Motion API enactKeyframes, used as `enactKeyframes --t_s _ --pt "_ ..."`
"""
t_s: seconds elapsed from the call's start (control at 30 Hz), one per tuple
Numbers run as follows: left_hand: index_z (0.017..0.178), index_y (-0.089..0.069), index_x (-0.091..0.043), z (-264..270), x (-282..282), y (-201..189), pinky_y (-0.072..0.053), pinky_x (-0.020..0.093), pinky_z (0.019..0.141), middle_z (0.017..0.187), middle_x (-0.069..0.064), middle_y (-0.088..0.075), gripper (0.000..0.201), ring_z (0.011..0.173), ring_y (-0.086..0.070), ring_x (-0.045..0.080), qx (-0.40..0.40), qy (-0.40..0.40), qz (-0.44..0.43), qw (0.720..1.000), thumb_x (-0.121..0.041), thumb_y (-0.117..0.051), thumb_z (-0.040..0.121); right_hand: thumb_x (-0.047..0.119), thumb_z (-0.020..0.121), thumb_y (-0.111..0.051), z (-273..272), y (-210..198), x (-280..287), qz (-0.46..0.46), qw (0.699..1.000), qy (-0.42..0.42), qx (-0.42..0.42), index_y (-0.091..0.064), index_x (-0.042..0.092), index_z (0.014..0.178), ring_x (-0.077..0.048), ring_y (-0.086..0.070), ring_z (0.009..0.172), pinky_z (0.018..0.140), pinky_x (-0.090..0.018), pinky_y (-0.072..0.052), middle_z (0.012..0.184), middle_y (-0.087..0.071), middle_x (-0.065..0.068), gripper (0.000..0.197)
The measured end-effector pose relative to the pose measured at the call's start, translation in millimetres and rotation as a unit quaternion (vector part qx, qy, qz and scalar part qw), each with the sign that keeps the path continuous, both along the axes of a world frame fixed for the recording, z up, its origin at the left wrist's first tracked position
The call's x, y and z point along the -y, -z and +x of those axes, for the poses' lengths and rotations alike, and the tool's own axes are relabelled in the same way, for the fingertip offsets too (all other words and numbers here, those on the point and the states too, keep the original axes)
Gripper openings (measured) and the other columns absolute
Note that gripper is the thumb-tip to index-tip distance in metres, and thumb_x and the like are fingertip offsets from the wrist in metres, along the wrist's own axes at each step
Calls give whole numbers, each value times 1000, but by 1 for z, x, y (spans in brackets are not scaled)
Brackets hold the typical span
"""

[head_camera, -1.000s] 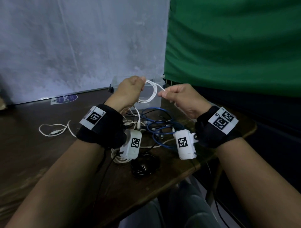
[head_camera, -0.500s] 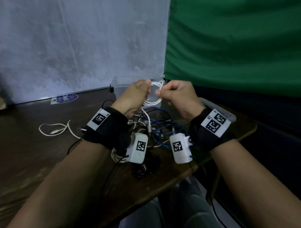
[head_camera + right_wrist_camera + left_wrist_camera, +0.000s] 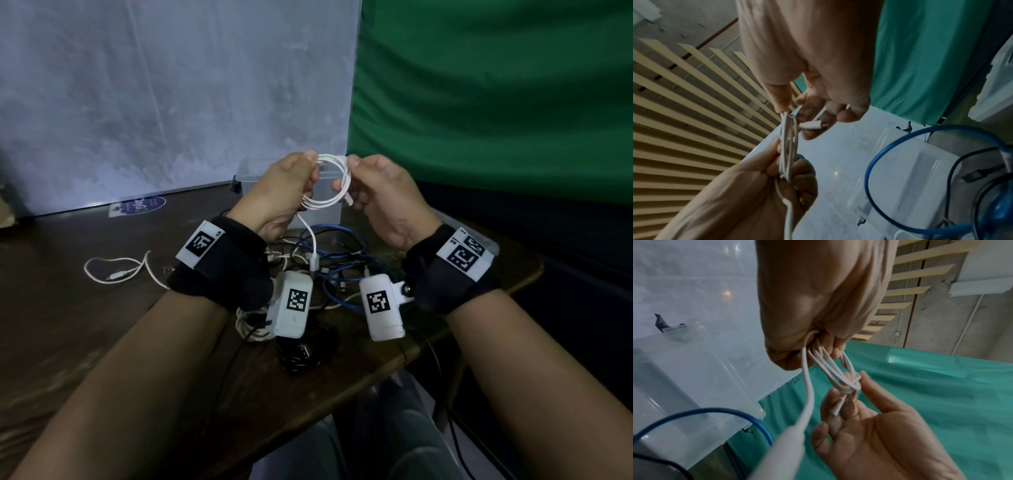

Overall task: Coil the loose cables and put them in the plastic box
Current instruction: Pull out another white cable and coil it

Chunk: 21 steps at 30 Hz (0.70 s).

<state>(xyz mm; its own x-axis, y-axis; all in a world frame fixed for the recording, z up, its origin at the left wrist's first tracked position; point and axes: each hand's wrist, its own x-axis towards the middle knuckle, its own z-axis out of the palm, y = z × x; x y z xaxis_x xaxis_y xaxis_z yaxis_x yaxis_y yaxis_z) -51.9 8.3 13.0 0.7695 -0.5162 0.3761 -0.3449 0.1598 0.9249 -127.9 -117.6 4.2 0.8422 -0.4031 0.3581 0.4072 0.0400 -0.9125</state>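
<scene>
A white cable (image 3: 330, 185) is wound into several small loops and held up between both hands, above the table. My left hand (image 3: 294, 181) grips one side of the coil in its fist (image 3: 818, 344). My right hand (image 3: 363, 185) pinches the other side of the coil (image 3: 787, 129), and the cable's small white plug (image 3: 812, 125) lies against its fingers. The cable's other end, with a long white plug (image 3: 313, 262), hangs down from the left fist. The clear plastic box (image 3: 250, 178) stands open right behind the hands.
On the dark wooden table (image 3: 85, 325) below the hands lies a tangle of blue cable (image 3: 342, 291) and black cable (image 3: 301, 356). Another loose white cable (image 3: 116, 270) lies to the left. A green cloth (image 3: 496, 102) hangs at the back right. The table's edge runs close on the right.
The hands have come closer together and risen a little. The white cable's wide loop has been gathered into a tighter coil of several turns.
</scene>
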Motion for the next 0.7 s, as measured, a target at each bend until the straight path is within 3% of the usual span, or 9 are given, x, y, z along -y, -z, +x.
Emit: enactKeyframes --t_s 0.1,0.2,0.3,0.43,0.53,0.7 --pt "72 -48 -15 -2 2 1 -29 21 53 65 -2 -41 32 53 -34 8 -15 11 -7 1000 -23 -37 102 10 91 -59 1 1 0 -9 1000 5 -1 -61 15 91 -8 -57 58 56 -25 -29 67 -67 2 5" --pt "72 -47 -15 -3 3 2 -31 17 52 66 -3 -43 32 53 -34 6 -27 14 -14 999 -21 -38 102 4 86 -61 2 1 2 -40 999 20 -20 -70 13 96 -3 -52 52 50 -19 -27 63 -66 5 16" --pt "72 -47 -15 -3 3 4 -32 16 51 66 -3 -43 32 54 -35 7 -32 17 -12 999 -22 -38 102 6 92 -55 0 3 3 -67 997 20 -28 -69 15 98 -4 -43 50 48 -17 -28 60 -67 4 18" --pt "68 -49 -16 -2 4 6 -27 24 52 59 -3 -41 35 51 -33 9 -15 15 18 1000 -26 -40 101 5 93 -56 -3 5 6 -90 995 25 -39 -66 11 107 -7 -39 51 46 -15 -32 61 -63 0 18" --pt "67 -49 -16 -3 2 7 -27 24 50 54 -4 -37 37 50 -32 10 6 14 58 998 -29 -40 100 3 90 -60 -3 6 7 -119 992 33 -36 -69 14 96 -6 -38 47 43 -15 -32 60 -60 -3 16" --pt "73 -58 -15 -7 2 7 -37 16 46 64 -1 -46 30 50 -40 7 14 11 85 996 -26 -47 98 4 90 -60 2 9 10 -169 979 106 -29 -70 11 89 -6 -41 40 40 -20 -36 60 -55 -5 12"
